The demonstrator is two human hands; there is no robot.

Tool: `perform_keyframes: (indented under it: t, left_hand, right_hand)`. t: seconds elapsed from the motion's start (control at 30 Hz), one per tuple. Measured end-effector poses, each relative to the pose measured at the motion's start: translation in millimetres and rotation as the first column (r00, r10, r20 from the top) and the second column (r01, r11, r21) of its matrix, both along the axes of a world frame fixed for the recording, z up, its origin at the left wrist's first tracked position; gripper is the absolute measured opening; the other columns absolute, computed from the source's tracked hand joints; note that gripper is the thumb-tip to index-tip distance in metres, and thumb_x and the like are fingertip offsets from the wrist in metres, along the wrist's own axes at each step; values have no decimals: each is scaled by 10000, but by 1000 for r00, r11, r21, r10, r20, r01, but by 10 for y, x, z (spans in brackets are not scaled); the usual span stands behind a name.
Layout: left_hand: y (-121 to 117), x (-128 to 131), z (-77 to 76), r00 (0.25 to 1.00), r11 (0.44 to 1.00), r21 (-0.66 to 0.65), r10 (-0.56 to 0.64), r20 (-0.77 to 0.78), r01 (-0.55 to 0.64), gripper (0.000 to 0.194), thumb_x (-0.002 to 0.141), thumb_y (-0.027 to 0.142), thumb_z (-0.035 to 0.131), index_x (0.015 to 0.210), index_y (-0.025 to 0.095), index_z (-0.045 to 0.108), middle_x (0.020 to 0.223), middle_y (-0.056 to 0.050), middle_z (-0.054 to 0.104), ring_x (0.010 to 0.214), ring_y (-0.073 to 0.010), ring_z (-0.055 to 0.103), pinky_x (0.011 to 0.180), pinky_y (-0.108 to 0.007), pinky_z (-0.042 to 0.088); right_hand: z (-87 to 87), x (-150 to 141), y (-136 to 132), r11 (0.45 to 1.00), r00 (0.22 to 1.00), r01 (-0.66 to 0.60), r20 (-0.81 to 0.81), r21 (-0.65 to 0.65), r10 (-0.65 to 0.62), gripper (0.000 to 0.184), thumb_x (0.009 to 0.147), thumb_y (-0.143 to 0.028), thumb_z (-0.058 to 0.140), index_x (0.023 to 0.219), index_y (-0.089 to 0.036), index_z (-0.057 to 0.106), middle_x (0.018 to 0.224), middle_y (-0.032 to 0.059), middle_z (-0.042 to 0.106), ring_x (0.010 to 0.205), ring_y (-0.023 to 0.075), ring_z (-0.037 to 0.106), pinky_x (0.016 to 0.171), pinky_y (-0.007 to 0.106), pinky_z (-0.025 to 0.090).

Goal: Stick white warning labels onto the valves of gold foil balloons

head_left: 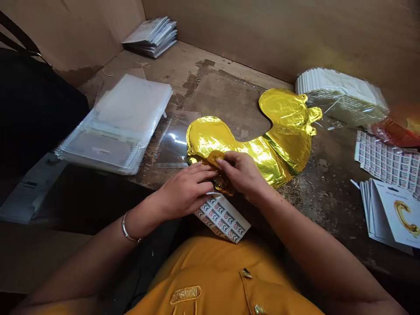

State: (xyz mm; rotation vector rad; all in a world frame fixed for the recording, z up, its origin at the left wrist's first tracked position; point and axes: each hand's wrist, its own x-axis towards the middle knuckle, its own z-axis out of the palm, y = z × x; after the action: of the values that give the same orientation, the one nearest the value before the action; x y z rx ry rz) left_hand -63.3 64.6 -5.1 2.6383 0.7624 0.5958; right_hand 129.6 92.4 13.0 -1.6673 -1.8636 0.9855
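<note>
A flat gold foil balloon (275,140), curved like a letter, lies on the worn wooden table (226,94). My left hand (185,192) and my right hand (243,173) both pinch its near end, where the foil is crumpled and folded over. A sheet of small printed stickers (225,218) lies under my hands at the table's front edge. A silver bangle (127,229) sits on my left wrist.
Stacks of clear plastic sleeves (121,122) lie at the left, white packets (152,35) at the back corner, a white wrapped bundle (341,94) at the right. More sticker sheets (390,162) and printed cards (390,214) lie at the far right. Cardboard walls enclose the table.
</note>
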Motion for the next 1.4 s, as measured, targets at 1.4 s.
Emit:
perform_keyframes:
  t: [1.4]
  left_hand:
    - [80, -10, -139, 998, 999, -35, -5, 58, 7, 179, 891, 228, 509, 975, 190, 662, 1312, -89, 599, 1215, -246, 548, 994, -411, 496]
  right_hand:
    - [291, 2002, 780, 592, 633, 619, 118, 517, -765, 158, 794, -231, 555, 708, -115, 619, 737, 99, 615, 742, 165, 545, 695, 325, 398]
